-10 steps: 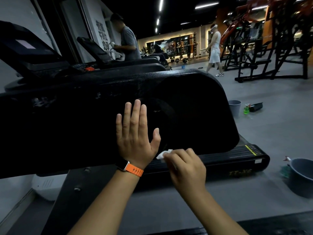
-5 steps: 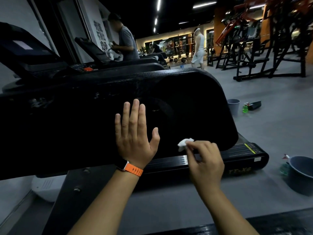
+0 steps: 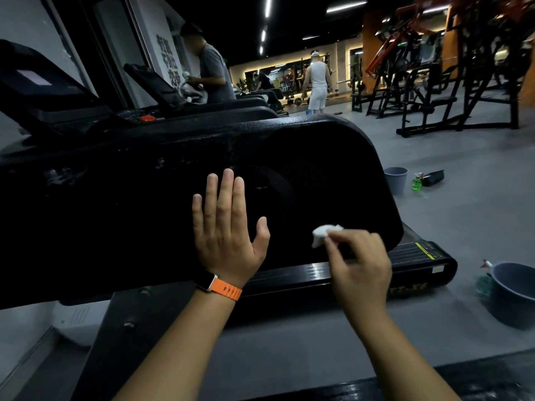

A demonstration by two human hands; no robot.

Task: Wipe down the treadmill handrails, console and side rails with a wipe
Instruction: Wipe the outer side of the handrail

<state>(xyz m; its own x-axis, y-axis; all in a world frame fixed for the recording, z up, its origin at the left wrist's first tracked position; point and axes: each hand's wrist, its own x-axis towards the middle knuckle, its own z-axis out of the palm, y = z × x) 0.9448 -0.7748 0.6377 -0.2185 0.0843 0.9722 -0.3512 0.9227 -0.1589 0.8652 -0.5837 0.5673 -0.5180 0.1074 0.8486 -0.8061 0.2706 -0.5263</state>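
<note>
A black treadmill fills the view, its broad side panel facing me. My left hand lies flat on that panel with straight fingers; an orange watch strap is on the wrist. To its right, my right hand pinches a small crumpled white wipe and holds it against the lower right part of the panel. The console rises dark at the upper left. The side rail runs below the panel toward the right.
A grey bucket stands on the floor at the right edge, a spray bottle beside it. Farther back sit a smaller grey bin and a green bottle. Two people stand behind; weight machines fill the right background.
My right hand has carried the wipe to the right and slightly up along the panel's lower edge. My left hand has stayed flat in the same spot.
</note>
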